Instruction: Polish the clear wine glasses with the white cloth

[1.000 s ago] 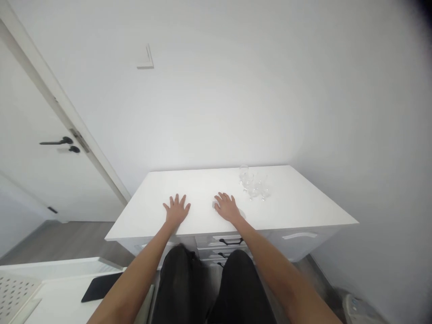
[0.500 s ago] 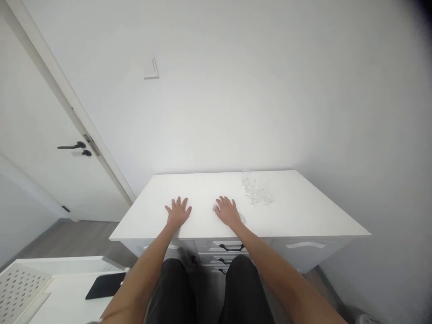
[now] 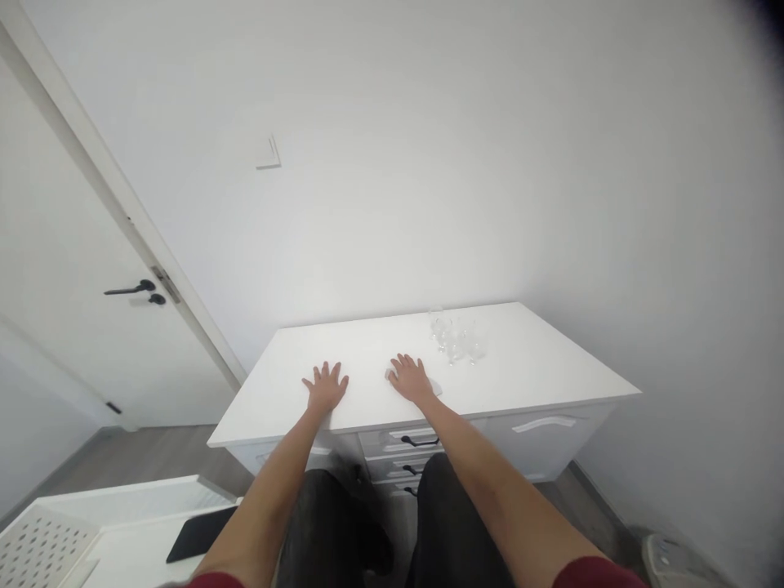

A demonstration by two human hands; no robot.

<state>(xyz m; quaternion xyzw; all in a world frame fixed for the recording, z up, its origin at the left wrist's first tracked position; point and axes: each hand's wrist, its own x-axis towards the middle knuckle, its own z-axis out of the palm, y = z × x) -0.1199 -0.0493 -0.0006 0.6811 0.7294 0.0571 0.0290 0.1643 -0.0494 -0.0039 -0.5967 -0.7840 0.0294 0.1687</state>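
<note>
Both my hands lie flat on the top of a white cabinet (image 3: 539, 367). My left hand (image 3: 326, 385) is spread open near the front edge, holding nothing. My right hand (image 3: 412, 378) rests palm down with fingers apart over a small white cloth (image 3: 434, 385), whose edges peek out at the fingertips and by the wrist. A cluster of several clear stemmed glasses (image 3: 454, 336) stands a short way beyond and to the right of my right hand.
The cabinet stands against a white wall, with black-handled drawers (image 3: 419, 442) just beyond my knees. A white door with a black handle (image 3: 131, 289) is at the left. A low white table with a dark phone (image 3: 197, 534) lies at the lower left.
Only the view has shifted as my head moved; both hands stay flat in the same spots on the cabinet top.
</note>
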